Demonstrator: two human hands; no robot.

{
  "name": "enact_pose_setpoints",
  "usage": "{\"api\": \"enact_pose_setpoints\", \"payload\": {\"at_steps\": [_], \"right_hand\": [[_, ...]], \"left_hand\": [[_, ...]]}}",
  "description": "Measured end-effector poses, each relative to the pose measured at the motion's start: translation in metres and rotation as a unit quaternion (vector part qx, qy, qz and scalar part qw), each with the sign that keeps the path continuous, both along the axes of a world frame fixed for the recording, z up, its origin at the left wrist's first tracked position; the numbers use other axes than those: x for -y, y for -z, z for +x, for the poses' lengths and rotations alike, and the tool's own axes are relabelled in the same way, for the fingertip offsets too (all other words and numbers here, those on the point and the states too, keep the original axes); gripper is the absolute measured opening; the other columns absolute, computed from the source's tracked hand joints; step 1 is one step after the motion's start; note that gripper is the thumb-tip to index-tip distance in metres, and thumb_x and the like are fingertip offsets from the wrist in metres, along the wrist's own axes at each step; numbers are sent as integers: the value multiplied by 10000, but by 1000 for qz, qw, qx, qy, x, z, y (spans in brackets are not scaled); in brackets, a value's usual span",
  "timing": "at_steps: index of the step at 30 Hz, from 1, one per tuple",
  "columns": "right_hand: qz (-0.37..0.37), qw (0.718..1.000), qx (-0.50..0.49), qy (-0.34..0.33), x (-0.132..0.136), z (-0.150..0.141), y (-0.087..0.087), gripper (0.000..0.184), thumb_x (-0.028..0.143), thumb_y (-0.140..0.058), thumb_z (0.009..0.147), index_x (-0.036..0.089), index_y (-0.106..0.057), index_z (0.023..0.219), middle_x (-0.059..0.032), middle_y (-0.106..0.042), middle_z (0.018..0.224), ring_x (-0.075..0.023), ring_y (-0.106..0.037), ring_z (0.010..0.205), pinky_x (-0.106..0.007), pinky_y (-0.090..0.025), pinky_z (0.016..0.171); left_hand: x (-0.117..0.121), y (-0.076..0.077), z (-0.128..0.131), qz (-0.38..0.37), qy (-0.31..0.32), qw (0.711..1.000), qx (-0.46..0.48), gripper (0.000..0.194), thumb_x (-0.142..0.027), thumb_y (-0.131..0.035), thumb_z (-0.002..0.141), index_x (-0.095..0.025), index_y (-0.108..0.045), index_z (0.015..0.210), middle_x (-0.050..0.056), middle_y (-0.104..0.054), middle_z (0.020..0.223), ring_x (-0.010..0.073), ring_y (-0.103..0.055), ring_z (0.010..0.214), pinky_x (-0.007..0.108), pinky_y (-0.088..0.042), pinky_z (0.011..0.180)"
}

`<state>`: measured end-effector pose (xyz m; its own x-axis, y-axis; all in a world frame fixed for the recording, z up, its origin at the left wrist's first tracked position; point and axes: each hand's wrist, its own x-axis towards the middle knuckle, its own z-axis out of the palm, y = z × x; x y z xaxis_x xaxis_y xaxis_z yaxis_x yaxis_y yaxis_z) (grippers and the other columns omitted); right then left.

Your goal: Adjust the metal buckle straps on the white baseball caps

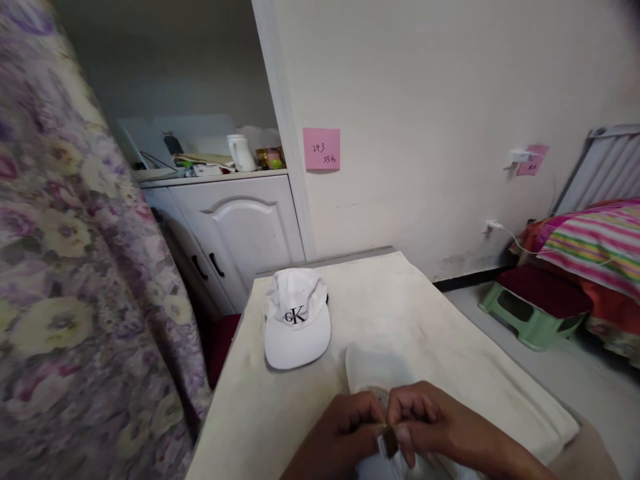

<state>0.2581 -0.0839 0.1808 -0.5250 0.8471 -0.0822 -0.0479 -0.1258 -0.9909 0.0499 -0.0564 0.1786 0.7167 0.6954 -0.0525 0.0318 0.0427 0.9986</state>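
Observation:
Close to me on the table, a second white cap (373,367) lies with its brim pointing away, largely covered by my hands. At its near side, my left hand (353,430) and my right hand (425,423) meet with their fingertips pinched together. Between them is a small brown and white strap end (389,443); its exact form is hard to make out. Farther off to the left, a white cap (297,319) with black "CK" lettering rests upright, brim toward me, touched by neither hand.
Both caps are on a table (380,300) with a cream cover, pushed against the wall. A floral curtain (90,267) hangs close on the left, beside a white cabinet (250,227) bearing a white jug (241,153). At right stand a green stool (535,310) and a bed (595,233).

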Motion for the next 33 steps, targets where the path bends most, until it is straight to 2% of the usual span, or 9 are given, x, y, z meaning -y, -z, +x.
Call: {"api": "enact_pose_setpoints", "payload": {"at_steps": [6, 12, 18, 23, 27, 33], "right_hand": [[-12, 999, 30, -3, 1, 7, 3, 366, 503, -702, 798, 147, -621, 788, 2, -640, 587, -62, -421, 403, -179, -306, 395], [5, 1000, 3, -11, 3, 1, 2, 290, 418, -698, 832, 157, -598, 754, 19, -635, 587, -50, -406, 431, -168, -305, 430], [-24, 999, 4, -27, 4, 7, 7, 413, 554, -677, 830, 153, -594, 777, 9, -634, 565, -54, -423, 383, -170, -299, 389], [-21, 999, 2, -26, 8, 10, 15, 305, 442, -680, 861, 157, -614, 775, 31, -602, 556, -51, -394, 395, -172, -309, 406], [3, 1000, 11, -28, 10, 8, 11, 268, 404, -647, 889, 168, -608, 770, 37, -598, 578, -54, -368, 425, -184, -337, 451], [-21, 999, 20, -18, 12, 10, 8, 286, 427, -678, 844, 159, -607, 775, 26, -602, 573, -61, -407, 428, -184, -332, 445]], "left_hand": [[-2, -4, -1, 8, -8, 1000, -8, 342, -448, -719, 820, -166, -583, 681, -53, -462, 605, 104, -351, 585, 263, -236, 554], [-1, -3, 1, 2, -9, 1000, -22, 338, -454, -696, 819, -169, -577, 682, -45, -492, 630, 105, -374, 579, 254, -265, 554], [-3, -2, -3, 0, -19, 999, -43, 278, -385, -699, 812, -163, -587, 689, -50, -487, 607, 101, -375, 567, 245, -256, 530], [-3, 0, 0, -22, -6, 999, -42, 224, -324, -702, 783, -159, -597, 674, -40, -514, 606, 106, -395, 570, 247, -271, 533], [-1, 1, 1, -38, 2, 999, -23, 190, -280, -696, 772, -157, -600, 664, -31, -533, 610, 111, -416, 575, 250, -286, 545], [-1, 4, -1, -45, 8, 999, -9, 240, -305, -728, 775, -160, -578, 655, -46, -497, 599, 99, -385, 559, 245, -256, 521]]}}
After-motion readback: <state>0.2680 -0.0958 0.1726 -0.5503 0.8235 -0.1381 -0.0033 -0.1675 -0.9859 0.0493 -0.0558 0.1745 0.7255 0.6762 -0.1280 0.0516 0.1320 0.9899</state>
